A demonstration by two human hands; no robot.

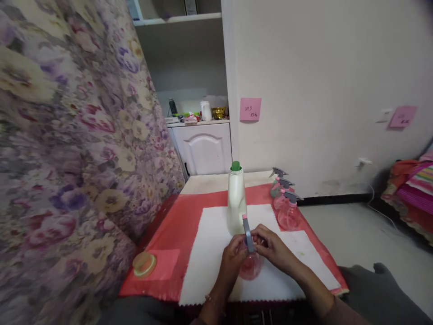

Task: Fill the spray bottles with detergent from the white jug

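Observation:
A pink see-through spray bottle (249, 269) stands on the white cloth (207, 253) in front of me, its grey trigger head (248, 232) pointing away with a pink nozzle tip. My left hand (234, 253) is closed round the neck from the left. From the right, my right hand (270, 246) pinches the collar below the trigger head; its fingertips partly hide the neck. Just beyond my hands rises a tall pale-green bottle (236, 198), uncapped, with a green piece (236, 166) in its mouth.
Several spray bottles (289, 217) line the table's right edge. A round yellowish lid (144, 264) lies at left on the red table cover (162, 234). A floral curtain (84, 158) hangs along the left side. Behind the table are a white cabinet (204, 151) and a wall.

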